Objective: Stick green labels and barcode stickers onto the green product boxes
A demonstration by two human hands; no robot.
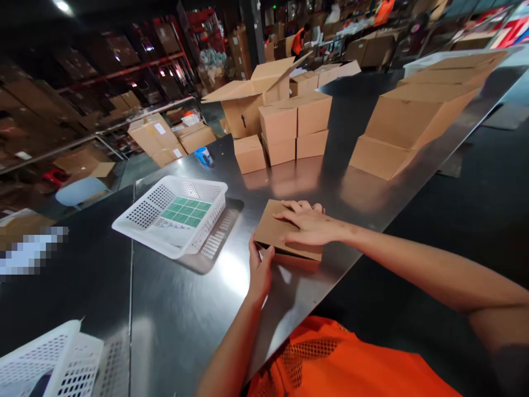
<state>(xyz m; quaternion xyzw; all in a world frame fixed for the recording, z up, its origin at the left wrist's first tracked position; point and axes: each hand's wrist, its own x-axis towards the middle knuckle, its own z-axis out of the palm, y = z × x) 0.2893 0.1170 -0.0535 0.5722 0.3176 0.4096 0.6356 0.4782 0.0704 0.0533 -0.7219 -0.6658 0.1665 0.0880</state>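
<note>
Here we are over the dark, shiny table point(173, 309), and I've got a small flat cardboard box point(273, 227) right in front of me, near the table's front edge. My right hand point(311, 223) lies flat on its lid, fingers spread and stretched out, palm pressing down, gripping nothing. My left hand point(260, 270) is at the box's near left corner, thumb and fingers pinched against the edge there, touching the cardboard. Just to the left of the box sits a white perforated plastic basket point(136, 218) with a sheet of green labels point(185, 211) lying inside. Another white basket point(53, 358) pokes into the lower left corner. Further back on the table I see a cluster of closed small cartons point(295, 127), stacked two high, with a bigger open carton point(248, 105) behind them, flaps up. To the right, a taller stack of cartons point(413, 118) runs along the table edge. A blue tape roll point(203, 156) rests near the far left edge. My orange mesh vest point(330, 364) shows at the bottom.
</note>
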